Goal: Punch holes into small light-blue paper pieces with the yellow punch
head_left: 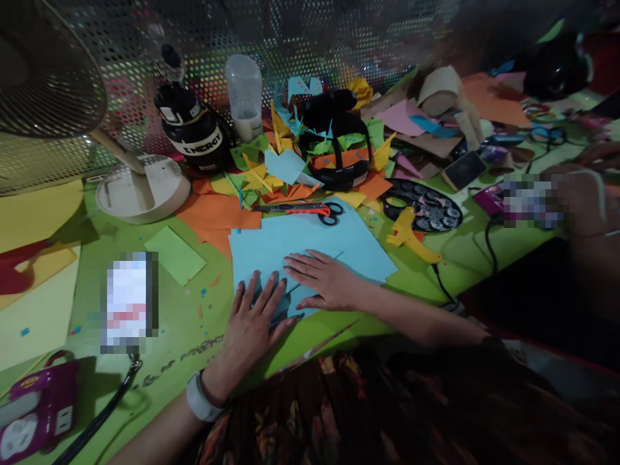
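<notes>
Light blue paper [290,236] lies on the green table in front of me, with what look like several sheets overlapping. My left hand [256,316] rests flat on its lower left part, fingers spread. Beside it, my right hand [324,279] presses flat on the paper's middle, fingers stretched out towards the left. A folded edge of blue paper shows near the two hands, partly hidden beneath them. Across the sheet's far edge lie a box cutter [290,208] and a pair of scissors [330,212] with dark handles.
A yellow glue gun [411,237] and a black palette [423,203] are on the right, near a co-worker's arm [586,200]. Left stand a fan [145,187], a blurred phone [126,300] and a purple power strip [43,400]. Paper scraps [285,166] and a black bottle [194,129] are behind.
</notes>
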{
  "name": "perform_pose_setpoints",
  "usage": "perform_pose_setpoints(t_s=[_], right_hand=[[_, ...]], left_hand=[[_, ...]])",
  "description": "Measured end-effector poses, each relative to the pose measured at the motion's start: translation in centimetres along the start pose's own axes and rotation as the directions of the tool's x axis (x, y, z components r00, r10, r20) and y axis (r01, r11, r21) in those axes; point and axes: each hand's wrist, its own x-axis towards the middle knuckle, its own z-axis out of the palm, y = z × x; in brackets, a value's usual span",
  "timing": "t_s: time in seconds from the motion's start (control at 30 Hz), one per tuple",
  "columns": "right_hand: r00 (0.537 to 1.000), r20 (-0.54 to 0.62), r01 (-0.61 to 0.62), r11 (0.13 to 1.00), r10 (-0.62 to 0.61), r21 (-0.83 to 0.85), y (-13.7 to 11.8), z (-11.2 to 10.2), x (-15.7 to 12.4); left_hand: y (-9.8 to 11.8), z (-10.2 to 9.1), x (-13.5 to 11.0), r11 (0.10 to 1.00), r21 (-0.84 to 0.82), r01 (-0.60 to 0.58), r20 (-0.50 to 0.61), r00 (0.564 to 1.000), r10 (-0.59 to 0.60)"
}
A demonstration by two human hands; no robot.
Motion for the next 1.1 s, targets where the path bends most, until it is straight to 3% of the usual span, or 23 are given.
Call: perform_pose_setpoints(t_s=[1.1], right_hand=[[1.000,0.001,0.003,1.000,-0.003,0.013,-0.01,-0.07,-0.09]], left_hand=[[0.18,0.08,0.00,1.000,0.006,0.001,0.015,1.000,-0.001]])
